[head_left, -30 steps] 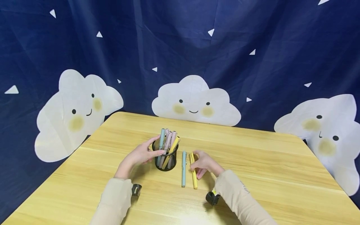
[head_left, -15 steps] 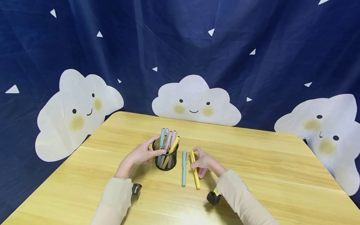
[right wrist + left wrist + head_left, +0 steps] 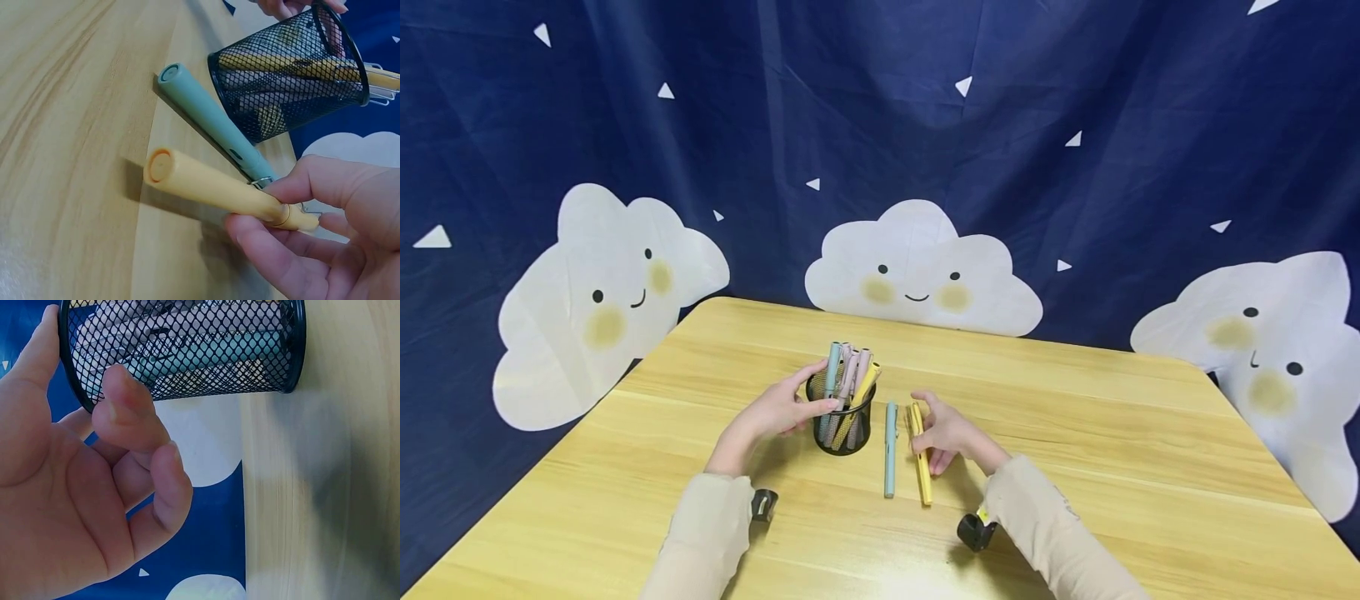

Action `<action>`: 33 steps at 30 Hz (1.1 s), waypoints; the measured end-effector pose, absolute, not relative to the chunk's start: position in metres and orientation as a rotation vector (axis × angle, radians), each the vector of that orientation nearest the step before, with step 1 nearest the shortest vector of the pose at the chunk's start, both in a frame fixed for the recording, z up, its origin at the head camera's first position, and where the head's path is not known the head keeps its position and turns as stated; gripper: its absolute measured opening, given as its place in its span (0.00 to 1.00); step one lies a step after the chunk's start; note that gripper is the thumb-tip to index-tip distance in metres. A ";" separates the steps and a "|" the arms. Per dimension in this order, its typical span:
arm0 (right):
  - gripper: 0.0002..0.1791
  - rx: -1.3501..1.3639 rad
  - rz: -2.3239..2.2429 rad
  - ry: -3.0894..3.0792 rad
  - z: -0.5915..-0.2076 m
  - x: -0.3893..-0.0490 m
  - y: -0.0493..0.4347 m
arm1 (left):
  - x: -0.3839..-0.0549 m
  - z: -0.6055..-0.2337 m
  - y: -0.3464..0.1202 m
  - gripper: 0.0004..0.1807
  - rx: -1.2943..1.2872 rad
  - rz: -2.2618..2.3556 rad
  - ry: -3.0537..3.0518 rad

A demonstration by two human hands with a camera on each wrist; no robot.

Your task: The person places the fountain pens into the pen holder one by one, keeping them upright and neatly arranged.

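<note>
A black mesh pen holder (image 3: 842, 429) stands upright on the table, filled with several blue, lilac and yellow pens. My left hand (image 3: 778, 410) grips its rim from the left, thumb at the near side and fingers at the far side. In the left wrist view the curled fingers (image 3: 134, 412) lie against the mesh. Between thumb and fingers, my right hand (image 3: 946, 433) pinches a yellow pen (image 3: 212, 187); the right wrist view shows its end slightly above the wood. To the left of it, a blue-green pen (image 3: 891, 450) lies on the table, touched by neither hand.
The wooden table (image 3: 1075, 417) has rounded far corners. Behind it hangs a dark blue curtain (image 3: 880, 108) with white clouds and triangles. Small black devices (image 3: 976, 531) sit at both sleeve cuffs.
The yellow pen's near end has swung a little to the right in my right hand, which has shifted slightly right. The left hand and pen holder stay put.
</note>
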State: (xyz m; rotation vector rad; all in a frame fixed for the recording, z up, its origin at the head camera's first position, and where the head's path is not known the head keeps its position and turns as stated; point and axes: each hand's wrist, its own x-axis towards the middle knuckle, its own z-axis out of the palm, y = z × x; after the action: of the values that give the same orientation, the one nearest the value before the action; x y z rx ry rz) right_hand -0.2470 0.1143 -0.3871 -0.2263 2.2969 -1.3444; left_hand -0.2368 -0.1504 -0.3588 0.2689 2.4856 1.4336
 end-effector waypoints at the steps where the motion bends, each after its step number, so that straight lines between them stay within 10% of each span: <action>1: 0.49 -0.225 -1.359 2.288 -0.387 -0.247 0.115 | -0.237 -0.359 -0.151 0.42 0.269 1.434 2.485; 33: 0.44 -0.369 -1.619 2.216 -0.391 -0.250 0.124 | -0.234 -0.357 -0.150 0.42 0.243 1.415 2.509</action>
State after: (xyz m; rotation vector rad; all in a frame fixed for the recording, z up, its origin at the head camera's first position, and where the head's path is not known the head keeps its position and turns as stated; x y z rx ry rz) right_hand -0.2497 0.1239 -0.3914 -0.3688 2.2159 -1.6191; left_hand -0.2343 -0.1500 -0.3570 0.2427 2.5093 1.4149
